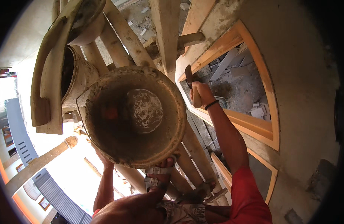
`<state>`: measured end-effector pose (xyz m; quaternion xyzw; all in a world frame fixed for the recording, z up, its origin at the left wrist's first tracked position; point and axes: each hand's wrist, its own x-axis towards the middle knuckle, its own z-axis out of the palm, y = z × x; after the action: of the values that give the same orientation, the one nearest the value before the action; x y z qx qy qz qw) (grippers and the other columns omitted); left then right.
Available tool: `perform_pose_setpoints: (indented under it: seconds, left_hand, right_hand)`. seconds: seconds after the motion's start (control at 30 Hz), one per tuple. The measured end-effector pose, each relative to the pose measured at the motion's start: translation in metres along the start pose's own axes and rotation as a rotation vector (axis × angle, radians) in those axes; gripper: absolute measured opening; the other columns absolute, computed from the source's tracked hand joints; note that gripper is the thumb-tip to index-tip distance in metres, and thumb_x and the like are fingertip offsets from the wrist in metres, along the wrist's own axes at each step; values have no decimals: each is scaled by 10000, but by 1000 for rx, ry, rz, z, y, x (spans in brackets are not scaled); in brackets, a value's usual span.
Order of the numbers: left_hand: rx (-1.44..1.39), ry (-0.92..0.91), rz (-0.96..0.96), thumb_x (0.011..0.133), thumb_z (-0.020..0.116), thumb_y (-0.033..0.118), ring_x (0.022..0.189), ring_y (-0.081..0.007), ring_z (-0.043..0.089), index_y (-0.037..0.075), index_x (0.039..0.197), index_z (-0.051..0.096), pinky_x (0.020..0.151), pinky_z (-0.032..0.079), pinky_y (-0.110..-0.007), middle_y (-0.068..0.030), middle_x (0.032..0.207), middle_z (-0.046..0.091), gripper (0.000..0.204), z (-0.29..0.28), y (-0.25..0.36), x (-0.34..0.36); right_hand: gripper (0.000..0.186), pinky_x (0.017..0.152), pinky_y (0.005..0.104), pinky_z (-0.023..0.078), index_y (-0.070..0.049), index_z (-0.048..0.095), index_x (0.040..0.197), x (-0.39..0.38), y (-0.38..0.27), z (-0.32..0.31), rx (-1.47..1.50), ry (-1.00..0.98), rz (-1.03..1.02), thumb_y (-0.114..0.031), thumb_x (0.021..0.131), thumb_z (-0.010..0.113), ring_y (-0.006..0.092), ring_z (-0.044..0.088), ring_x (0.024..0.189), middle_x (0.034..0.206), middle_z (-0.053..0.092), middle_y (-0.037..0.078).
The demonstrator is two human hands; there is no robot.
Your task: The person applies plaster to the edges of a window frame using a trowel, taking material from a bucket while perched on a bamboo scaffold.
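Observation:
A round, mortar-crusted bucket (95, 125) with a thin wire handle fills the middle of the view, mouth toward me. Inside lies a pool of foamy, pale liquid (146, 112), with a small reddish patch beside it. My left hand (100, 154) is at the bucket's lower left side; its fingers are hidden behind the bucket, so their grip does not show. To the right, my right hand (203, 92) is closed around the wooden handle of a trowel (188, 74), whose dark blade points upward next to the orange window frame (271, 127).
Round poles (116, 52) form the platform under my sandalled foot (157, 171), with gaps between them. A second bucket (82, 80) and a curved board (48, 86) stand at the left. Rubble shows through the window opening. A bright drop toward a street lies left.

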<state>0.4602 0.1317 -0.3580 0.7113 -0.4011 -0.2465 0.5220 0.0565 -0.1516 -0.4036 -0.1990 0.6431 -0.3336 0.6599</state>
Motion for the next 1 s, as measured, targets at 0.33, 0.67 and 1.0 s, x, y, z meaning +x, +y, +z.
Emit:
perform_pose_setpoints:
  seconds: [0.33, 0.67, 1.0]
  left_hand:
    - [460, -134, 175, 926, 480, 559, 1175, -400, 492, -2, 1344, 448, 970, 415, -495, -240, 1287, 461, 701, -4, -3, 4]
    - [508, -123, 143, 967, 459, 457, 1159, -443, 499, -16, 1384, 415, 948, 436, -493, -264, 1306, 430, 633, -5, 7, 4]
    - [493, -123, 152, 975, 451, 442, 1165, -435, 499, -23, 1361, 441, 952, 434, -493, -259, 1313, 427, 604, -5, -3, 5]
  right_hand:
    - [239, 483, 339, 485, 24, 565, 929, -43, 29, -62, -544, 151, -277, -201, 869, 621, 194, 593, 501, 645, 587, 111]
    - [407, 748, 498, 528, 28, 498, 1231, -102, -68, -52, -882, 265, -569, -176, 888, 573, 440, 666, 829, 921, 657, 279]
    - [425, 781, 539, 521, 7, 455, 1262, -25, -72, -62, -1435, 404, -523, -212, 912, 555, 486, 641, 912, 936, 668, 305]
